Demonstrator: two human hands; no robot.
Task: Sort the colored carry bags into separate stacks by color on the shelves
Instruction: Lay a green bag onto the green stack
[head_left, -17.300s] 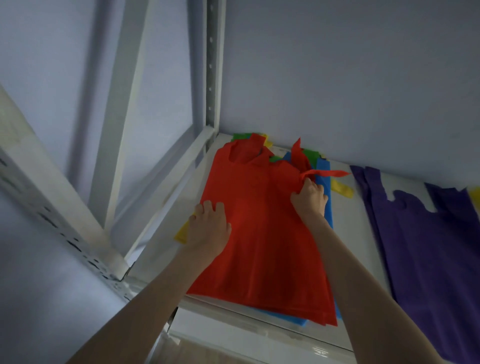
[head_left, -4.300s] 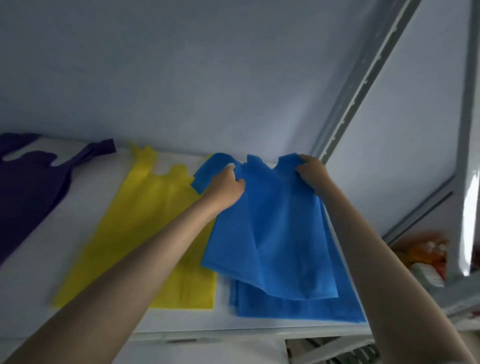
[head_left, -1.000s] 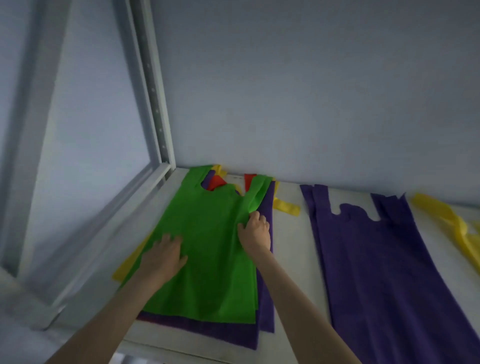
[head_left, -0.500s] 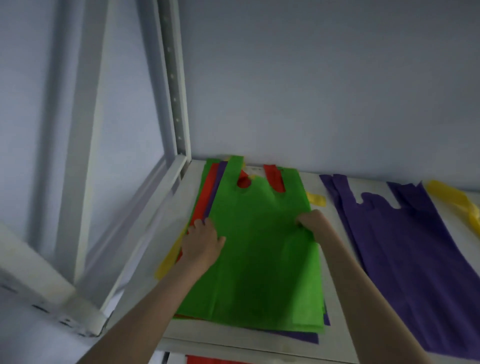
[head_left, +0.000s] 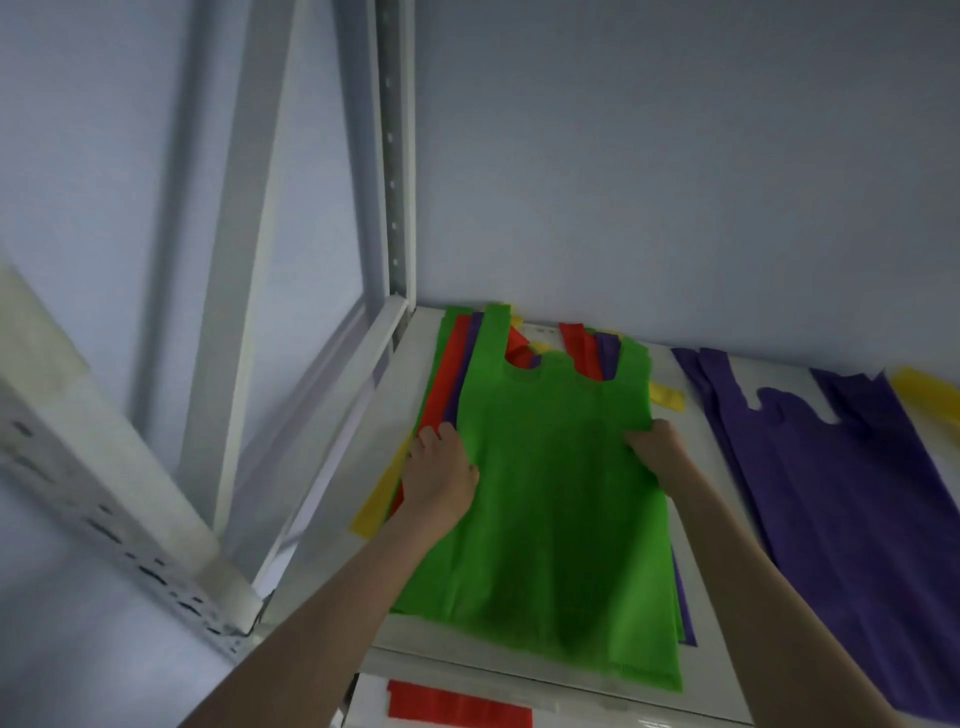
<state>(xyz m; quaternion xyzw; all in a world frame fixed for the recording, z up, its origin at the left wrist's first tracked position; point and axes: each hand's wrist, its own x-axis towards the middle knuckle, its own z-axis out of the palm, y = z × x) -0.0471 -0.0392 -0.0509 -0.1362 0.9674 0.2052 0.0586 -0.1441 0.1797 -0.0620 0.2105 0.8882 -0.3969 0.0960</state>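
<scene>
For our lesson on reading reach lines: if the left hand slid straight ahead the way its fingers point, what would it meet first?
Most likely the red bag edge showing beside the green bag, since the left hand points toward the back wall along the pile's left side; depth is unclear.

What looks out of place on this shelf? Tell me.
The pile under the green bag is mixed: red, purple and yellow bags poke out unevenly beneath it. The purple stack alongside is one color.
</scene>
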